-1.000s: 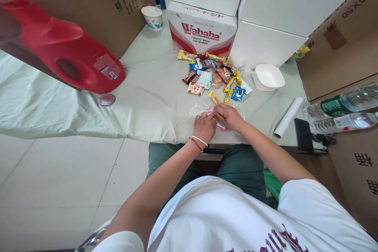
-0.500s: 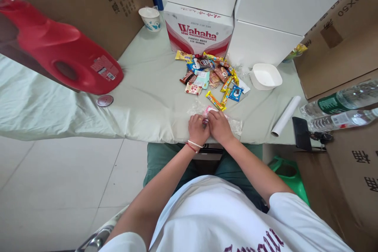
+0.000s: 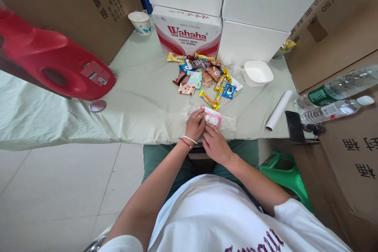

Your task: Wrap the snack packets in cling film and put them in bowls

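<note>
Packet (image 3: 214, 118), pink-and-white, lies amid clear plastic (image 3: 229, 123) at the front of the desk (image 3: 147, 114), apparently steadied by my left hand (image 3: 195, 126), fingers bent. My right hand (image 3: 217, 145) extends loosely; I can't tell either grip's hold.

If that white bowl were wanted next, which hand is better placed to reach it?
Probably the right hand: it is nearer the white bowl, which sits farther back and to the right. The left hand lies farther left, at one end of the pink packet.
</note>
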### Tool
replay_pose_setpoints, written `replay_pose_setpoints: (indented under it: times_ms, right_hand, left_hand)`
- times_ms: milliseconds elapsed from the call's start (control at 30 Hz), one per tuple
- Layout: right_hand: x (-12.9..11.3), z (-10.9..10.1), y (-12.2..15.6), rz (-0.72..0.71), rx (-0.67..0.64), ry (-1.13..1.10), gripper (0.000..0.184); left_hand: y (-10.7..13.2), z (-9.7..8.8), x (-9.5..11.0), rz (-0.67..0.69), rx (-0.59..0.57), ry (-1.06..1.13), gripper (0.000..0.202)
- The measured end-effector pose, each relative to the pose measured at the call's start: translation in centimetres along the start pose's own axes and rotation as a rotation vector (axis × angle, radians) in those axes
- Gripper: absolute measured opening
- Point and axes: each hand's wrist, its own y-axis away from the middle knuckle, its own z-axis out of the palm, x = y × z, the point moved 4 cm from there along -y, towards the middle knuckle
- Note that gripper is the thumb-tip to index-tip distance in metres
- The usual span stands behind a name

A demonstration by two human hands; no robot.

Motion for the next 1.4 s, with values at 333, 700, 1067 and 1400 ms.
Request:
replay_pose_setpoints:
  times_ms: [333, 700, 1067, 1400]
  right_hand:
    - [6.9, -4.5, -2.8, 0.241, -0.040, 0.202, 0.042]
    - [5.2, -4.8, -0.9, 0.163, 0.044, -0.034, 0.028]
    - [7.4, 0.6, -3.9, 0.173, -0.038, 0.024, 0.032]
    - [6.6, 0.5, -3.8, 0.241, -0.047, 0.001, 0.034]
  left_hand:
    - [1.1, 0.8, 0.7, 0.041, 0.038, -0.219, 0.024]
    - [1.3, 0.8, 1.7, 0.022, -0.020, -0.299, 0.027]
    - [2.8, -4.3, -0.4, -0.563, 0.413, -0.427, 0.051]
    - [-3.5, -2.5, -1.6, -0.644, 0.203, -0.126, 0.012]
